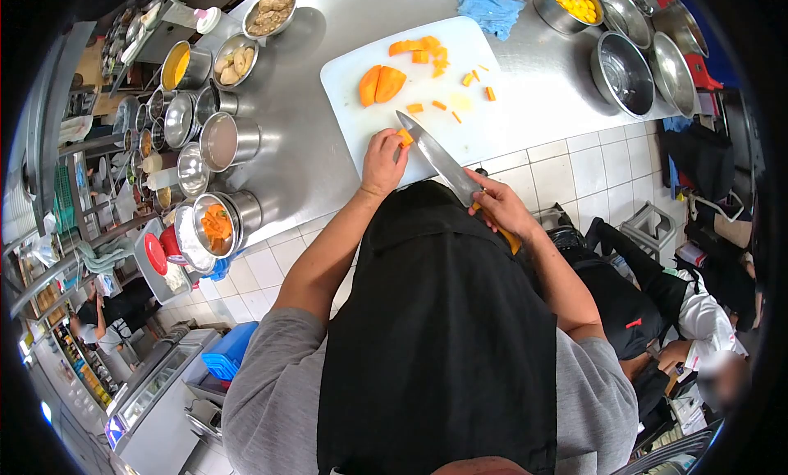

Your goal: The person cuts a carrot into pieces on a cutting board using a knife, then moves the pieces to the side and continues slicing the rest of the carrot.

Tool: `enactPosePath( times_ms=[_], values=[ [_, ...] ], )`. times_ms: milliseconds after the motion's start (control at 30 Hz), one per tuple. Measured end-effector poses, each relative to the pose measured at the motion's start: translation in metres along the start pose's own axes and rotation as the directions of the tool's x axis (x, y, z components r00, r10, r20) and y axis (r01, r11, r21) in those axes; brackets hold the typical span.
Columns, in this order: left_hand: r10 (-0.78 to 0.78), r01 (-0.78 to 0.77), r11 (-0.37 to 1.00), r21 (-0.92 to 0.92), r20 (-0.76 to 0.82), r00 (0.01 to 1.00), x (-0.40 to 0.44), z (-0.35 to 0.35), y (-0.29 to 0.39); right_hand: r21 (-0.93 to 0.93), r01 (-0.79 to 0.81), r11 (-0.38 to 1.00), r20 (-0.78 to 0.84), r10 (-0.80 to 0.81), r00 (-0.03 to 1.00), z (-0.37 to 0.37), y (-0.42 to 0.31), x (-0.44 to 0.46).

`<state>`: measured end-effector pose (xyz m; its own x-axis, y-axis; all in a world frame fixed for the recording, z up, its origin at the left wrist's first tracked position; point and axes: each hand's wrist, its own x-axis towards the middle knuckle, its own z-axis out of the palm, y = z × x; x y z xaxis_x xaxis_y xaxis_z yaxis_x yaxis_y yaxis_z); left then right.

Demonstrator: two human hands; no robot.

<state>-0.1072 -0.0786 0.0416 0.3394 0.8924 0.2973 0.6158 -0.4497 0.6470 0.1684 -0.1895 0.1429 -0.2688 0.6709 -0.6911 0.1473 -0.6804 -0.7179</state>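
My left hand (386,161) is closed at the near edge of the white cutting board (341,77), its fingertips pinching a small orange piece that looks like carrot (405,137). My right hand (499,206) grips a kitchen knife (435,155) by its yellow-orange handle. The blade slants up and left, its tip beside the held piece; I cannot tell whether it touches. Farther up the board lie larger orange chunks (382,86), a cluster of cut pieces (420,55) and several scattered small bits (468,78).
A blue cloth (490,13) lies beyond the board on the steel counter (308,134). Metal bowls (622,74) and a pot of yellow pieces (572,3) stand at the right. Several bowls and pots line the left, one with orange peelings (217,227). Another person (714,315) is at the right.
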Motion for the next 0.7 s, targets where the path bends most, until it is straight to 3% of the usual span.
enactPosePath(
  times_ms=[700],
  values=[
    [-0.003, 0.003, 1.0, -0.015, 0.005, 1.0, 0.001, -0.001, 0.001, -0.027, -0.019, 0.999, -0.022, 0.019, 1.0, 0.003, -0.014, 0.0]
  ],
)
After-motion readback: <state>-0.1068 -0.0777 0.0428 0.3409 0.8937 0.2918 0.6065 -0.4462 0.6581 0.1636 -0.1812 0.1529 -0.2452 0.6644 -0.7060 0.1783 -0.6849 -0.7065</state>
